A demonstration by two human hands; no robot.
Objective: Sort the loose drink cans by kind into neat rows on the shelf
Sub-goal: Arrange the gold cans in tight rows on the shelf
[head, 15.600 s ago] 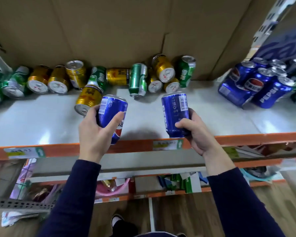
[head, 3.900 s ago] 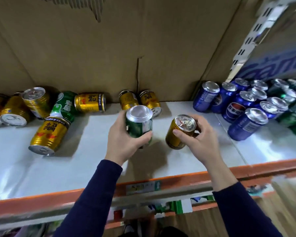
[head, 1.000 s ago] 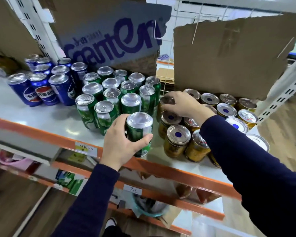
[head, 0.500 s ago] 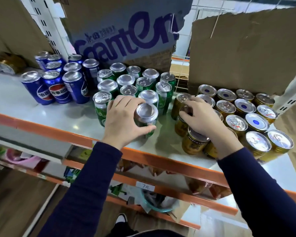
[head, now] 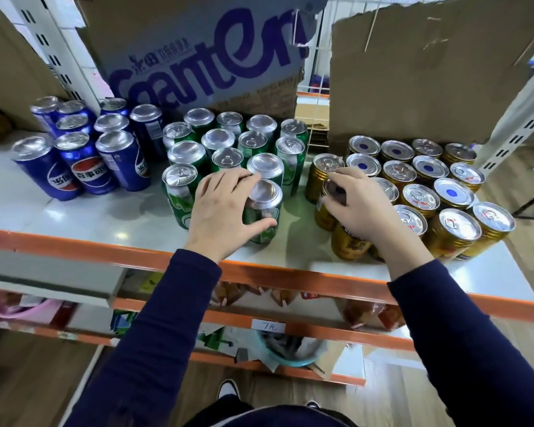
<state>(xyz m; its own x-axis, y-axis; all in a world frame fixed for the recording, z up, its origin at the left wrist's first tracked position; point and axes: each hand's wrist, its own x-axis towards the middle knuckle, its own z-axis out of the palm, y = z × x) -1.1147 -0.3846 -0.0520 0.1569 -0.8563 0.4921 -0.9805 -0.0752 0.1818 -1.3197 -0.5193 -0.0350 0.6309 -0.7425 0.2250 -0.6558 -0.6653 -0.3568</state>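
Three groups of upright cans stand on the white shelf (head: 84, 217): blue Pepsi cans (head: 84, 161) at the left, green cans (head: 228, 140) in the middle, gold cans (head: 420, 180) at the right. My left hand (head: 222, 211) grips a green can (head: 264, 208) standing at the front right corner of the green group, thumb on its near side. My right hand (head: 358, 208) holds a gold can (head: 333, 192) by its top at the front left of the gold group, next to another gold can (head: 324, 174).
An orange rail (head: 59, 241) edges the shelf front. A printed cardboard box (head: 198, 57) and a torn cardboard sheet (head: 429, 66) stand behind the cans. A perforated upright (head: 518, 112) rises at the right. Lower shelves hold packets and a teal basket (head: 290, 349).
My left hand has set the green can down at the front of the green group. My right hand has pulled back from the rear gold cans to one at the front left.
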